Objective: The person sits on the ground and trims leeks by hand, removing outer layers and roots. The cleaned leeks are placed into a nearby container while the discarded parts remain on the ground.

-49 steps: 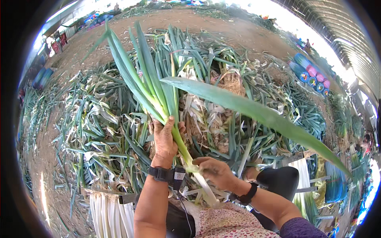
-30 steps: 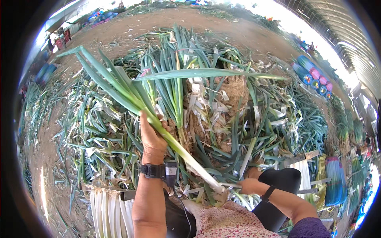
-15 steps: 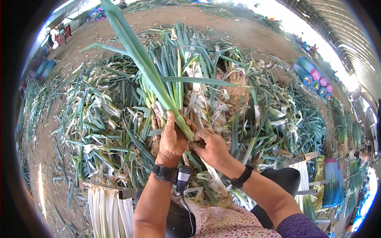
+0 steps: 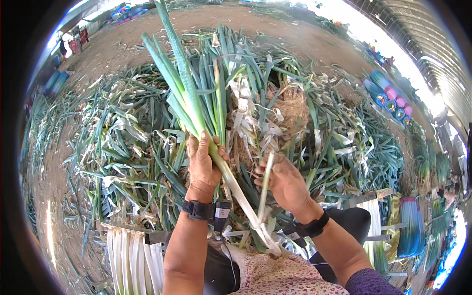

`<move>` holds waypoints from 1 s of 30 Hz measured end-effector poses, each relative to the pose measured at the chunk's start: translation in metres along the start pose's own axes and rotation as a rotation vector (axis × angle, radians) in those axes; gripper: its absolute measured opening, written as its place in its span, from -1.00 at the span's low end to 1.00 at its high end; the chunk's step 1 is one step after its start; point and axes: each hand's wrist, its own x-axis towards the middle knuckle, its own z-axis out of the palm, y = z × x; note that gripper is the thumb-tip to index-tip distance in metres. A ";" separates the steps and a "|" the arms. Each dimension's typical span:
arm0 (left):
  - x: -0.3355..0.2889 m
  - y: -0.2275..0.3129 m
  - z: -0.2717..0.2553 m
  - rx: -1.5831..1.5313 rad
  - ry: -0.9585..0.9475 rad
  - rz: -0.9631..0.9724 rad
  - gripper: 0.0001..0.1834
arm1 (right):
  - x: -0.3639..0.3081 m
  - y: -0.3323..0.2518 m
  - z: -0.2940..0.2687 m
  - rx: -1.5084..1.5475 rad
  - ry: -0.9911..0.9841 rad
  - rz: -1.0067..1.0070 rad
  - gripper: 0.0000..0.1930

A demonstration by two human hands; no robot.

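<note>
My left hand is wrapped round the shaft of a long leek, which slants across the middle. Its green leaves fan up to the far left, and its white root end comes down near my lap. A pale outer leaf strip stands away from the shaft and joins it low down. My right hand is closed about the upper part of this strip, with the thumb close against it; the fingers are partly blurred. Beyond both hands, more leeks lie with their green tops pointing away.
A wide heap of loose leek leaves surrounds the work spot. Trimmed white leeks rest on a rack at lower left, others at right. Blue wrapped bundles lie at far right, and brown ground stretches behind.
My right hand has moved up and right, away from the shaft, with the leaf strip peeled outward. The shaft's white lower part now shows. My left hand has shifted slightly left with the leek.
</note>
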 end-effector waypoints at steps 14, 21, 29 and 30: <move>-0.019 -0.027 0.006 0.065 -0.020 -0.147 -0.61 | -0.022 0.063 0.008 -0.035 0.294 0.206 -0.75; -0.005 -0.020 -0.003 0.166 0.023 -0.080 -0.64 | -0.019 0.026 -0.009 0.226 0.271 0.241 -0.73; 0.006 0.018 0.007 0.517 0.280 0.088 -0.73 | -0.079 0.027 -0.015 -1.067 -0.236 0.546 -0.40; 0.010 0.029 0.004 0.536 0.271 0.120 -0.77 | -0.102 0.038 -0.042 -1.353 -0.473 0.599 -0.45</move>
